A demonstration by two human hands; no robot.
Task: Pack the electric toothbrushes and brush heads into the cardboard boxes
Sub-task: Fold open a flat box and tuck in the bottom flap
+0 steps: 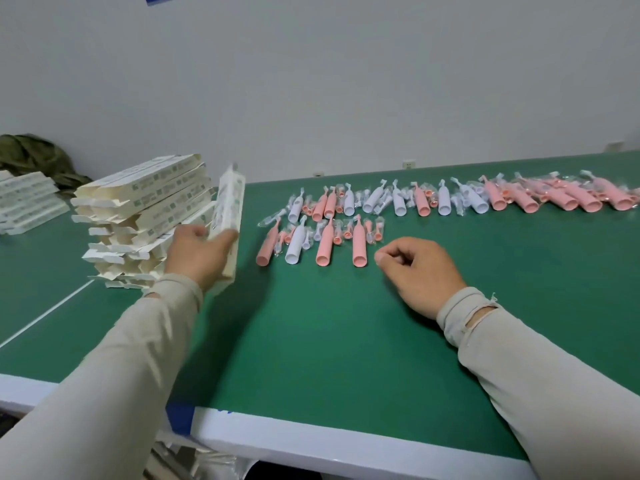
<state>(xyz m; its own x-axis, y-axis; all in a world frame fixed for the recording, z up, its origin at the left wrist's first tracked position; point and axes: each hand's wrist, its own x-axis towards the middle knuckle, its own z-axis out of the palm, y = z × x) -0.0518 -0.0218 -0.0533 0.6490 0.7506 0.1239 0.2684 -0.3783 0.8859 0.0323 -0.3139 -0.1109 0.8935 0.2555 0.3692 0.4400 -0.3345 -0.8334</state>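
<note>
My left hand (197, 252) grips a long white cardboard box (227, 216), lifted and tilted beside a tall stack of the same boxes (145, 216). My right hand (420, 271) rests on the green table with its fingers curled, holding nothing, just right of a pink toothbrush (359, 245). Pink and white toothbrushes (420, 200) and small bagged brush heads (337, 235) lie in two rows across the table.
A second, lower stack of boxes (27, 200) lies at the far left, with a green cloth bundle (34, 159) behind it. The table (311, 341) has a white front edge, and a white line runs across its left part. A grey wall stands behind.
</note>
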